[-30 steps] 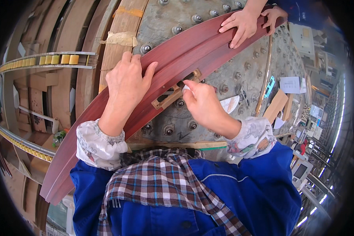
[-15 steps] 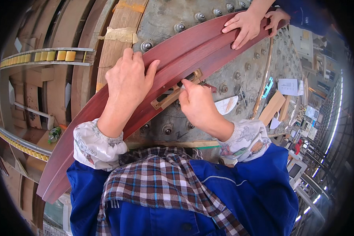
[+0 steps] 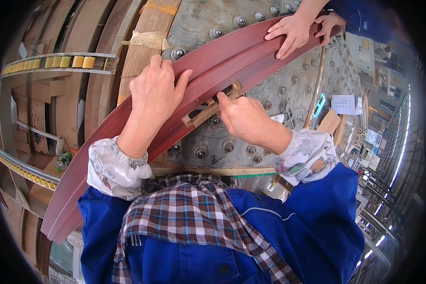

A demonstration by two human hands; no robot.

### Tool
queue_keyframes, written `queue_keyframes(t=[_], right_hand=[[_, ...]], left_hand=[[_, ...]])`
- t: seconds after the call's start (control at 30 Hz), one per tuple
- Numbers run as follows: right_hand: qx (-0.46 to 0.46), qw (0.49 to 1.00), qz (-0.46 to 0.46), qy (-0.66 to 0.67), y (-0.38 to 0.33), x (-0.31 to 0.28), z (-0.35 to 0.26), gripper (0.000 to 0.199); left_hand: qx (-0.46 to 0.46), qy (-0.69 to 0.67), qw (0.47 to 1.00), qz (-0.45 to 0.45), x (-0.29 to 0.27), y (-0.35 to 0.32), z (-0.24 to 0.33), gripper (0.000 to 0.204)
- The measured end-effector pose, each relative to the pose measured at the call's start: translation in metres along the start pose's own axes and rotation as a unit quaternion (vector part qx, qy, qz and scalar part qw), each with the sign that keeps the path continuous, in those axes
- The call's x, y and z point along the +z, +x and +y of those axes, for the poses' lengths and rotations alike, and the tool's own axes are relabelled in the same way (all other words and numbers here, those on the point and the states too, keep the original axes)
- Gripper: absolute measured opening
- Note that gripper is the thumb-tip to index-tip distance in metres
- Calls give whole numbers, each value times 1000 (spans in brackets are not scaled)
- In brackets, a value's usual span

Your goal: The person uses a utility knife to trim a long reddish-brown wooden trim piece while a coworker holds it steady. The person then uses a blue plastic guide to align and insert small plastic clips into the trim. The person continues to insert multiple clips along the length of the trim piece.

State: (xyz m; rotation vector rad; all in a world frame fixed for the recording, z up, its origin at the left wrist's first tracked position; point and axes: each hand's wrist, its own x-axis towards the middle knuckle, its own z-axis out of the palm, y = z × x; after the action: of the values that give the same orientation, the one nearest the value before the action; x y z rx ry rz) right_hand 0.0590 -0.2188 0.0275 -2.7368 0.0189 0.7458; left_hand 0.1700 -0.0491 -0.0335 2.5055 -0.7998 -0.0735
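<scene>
A long, curved dark-red board [image 3: 251, 49] lies slantwise over the metal table. My left hand [image 3: 157, 97] grips its far edge, fingers curled over and thumb lying on top. Against the board's near side sits a small slotted wooden frame [image 3: 208, 115] with dark openings. My right hand [image 3: 251, 118] is closed, its index fingertip at the frame's slot beside something small and dark. What its fingers hold is hidden. Toward the upper right end, another person's hand [image 3: 291, 35] rests flat on the board, and their second hand [image 3: 327, 26] holds its edge.
Metal ball rollers [image 3: 201, 152] stud the table. Wooden planks [image 3: 75, 90] and curved rails with yellow rollers [image 3: 71, 62] stand at the left. Farther right lie a paper sheet [image 3: 343, 104], a light-blue object [image 3: 319, 105] and a wood offcut [image 3: 328, 122]. A white piece [image 3: 278, 118] is partly covered by my right hand.
My right hand and forearm have shifted slightly right, the fingertip staying at the frame's slot. The white piece beside it is now more covered. My left hand keeps its place on the board.
</scene>
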Motion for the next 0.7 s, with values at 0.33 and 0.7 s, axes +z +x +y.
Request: queue_keyframes(t=[0.33,0.7], right_hand=[[138,945,75,288,-2,3,-6,28],[107,991,57,51,-1,8,-24,18]], left_hand=[[-9,6,1000,-6,-1,0,-1,38],[-9,0,1000,-7,0,-1,1,39]])
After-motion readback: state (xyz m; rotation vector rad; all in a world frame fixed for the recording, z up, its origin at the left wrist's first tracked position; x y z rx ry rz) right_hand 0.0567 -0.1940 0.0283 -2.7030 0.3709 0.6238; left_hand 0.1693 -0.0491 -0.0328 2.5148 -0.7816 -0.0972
